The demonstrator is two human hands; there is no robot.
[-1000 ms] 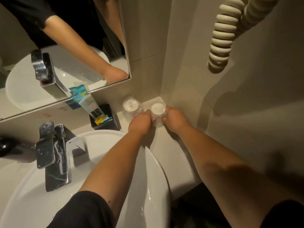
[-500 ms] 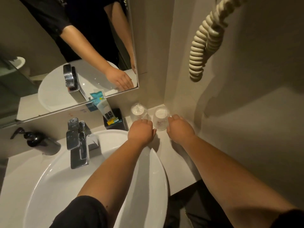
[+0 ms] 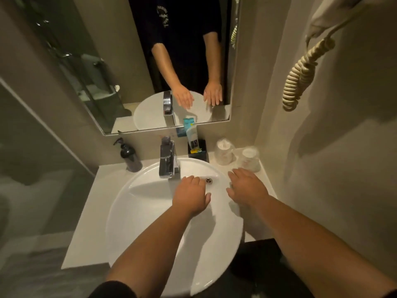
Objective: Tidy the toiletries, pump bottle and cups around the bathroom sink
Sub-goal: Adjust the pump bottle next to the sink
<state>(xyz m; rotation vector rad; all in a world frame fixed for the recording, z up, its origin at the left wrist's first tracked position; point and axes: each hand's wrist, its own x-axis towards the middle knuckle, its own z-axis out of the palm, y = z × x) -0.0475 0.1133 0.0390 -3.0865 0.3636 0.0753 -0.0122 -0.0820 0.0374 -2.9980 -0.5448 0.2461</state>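
cups parked, hands free
both hands (image 3: 191,195) (image 3: 247,188) hover relaxed and empty over the sink (image 3: 150,211); straighten the pump bottle (image 3: 130,154) left of the tap (image 3: 168,160) next.

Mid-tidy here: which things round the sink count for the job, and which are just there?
Job items:
pump bottle
left cup
right cup
toiletry tube in the black holder

Just there:
tap
basin
mirror
coiled cord

Left hand and right hand hold nothing.
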